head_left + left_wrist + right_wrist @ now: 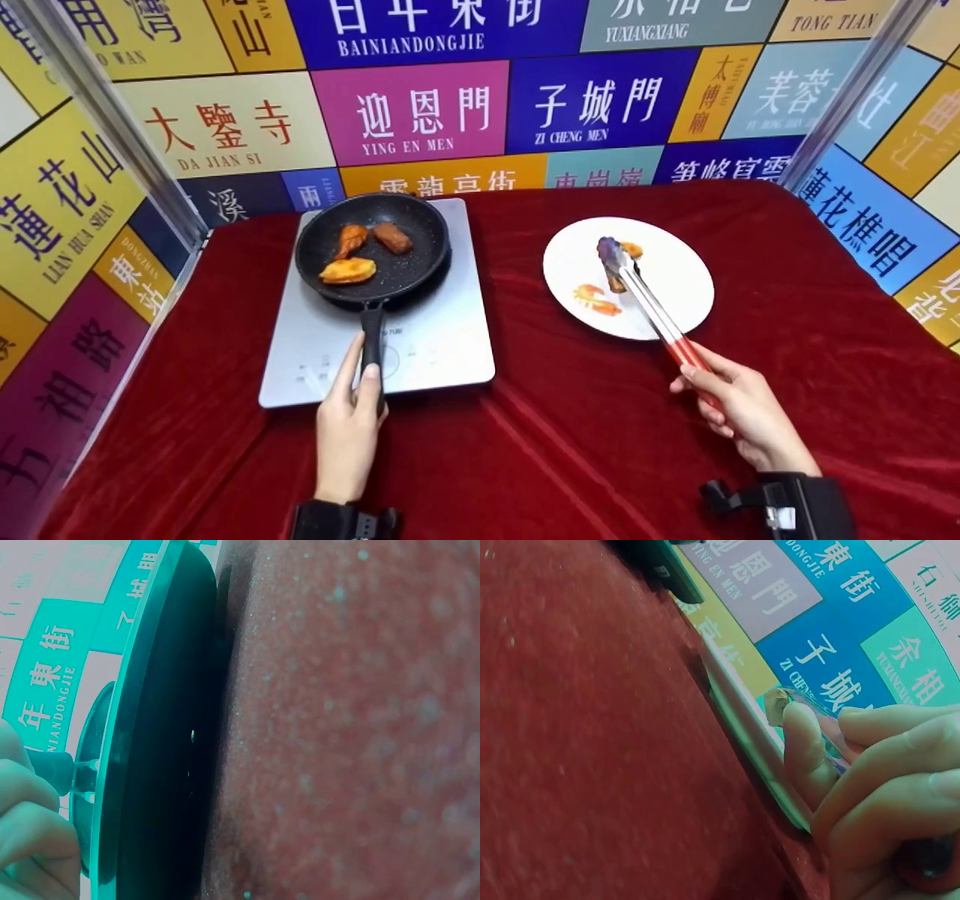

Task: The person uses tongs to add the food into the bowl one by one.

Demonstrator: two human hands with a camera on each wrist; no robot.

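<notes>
My left hand [349, 420] grips the black handle of a frying pan [420, 281]. In the pan lie a yellowish food piece [348, 271], a reddish-brown piece [352, 240] and a brown block-like piece [392, 238]. My right hand [750, 412] holds metal tongs [651, 304] by their red handle, over a white plate [675, 281]. At the tongs' tips is a brown piece [616, 283], partly hidden; whether it touches the plate I cannot tell. The right wrist view shows a tan piece [777, 706] beyond the fingers. An orange shrimp-like picture or piece [597, 298] is on the plate.
Under the pan is a flat silver induction cooker [450, 352]. A dark red cloth [525, 450] covers the table. Coloured panels with Chinese lettering [420, 112] stand behind and at both sides, with metal posts [112, 112] at the corners.
</notes>
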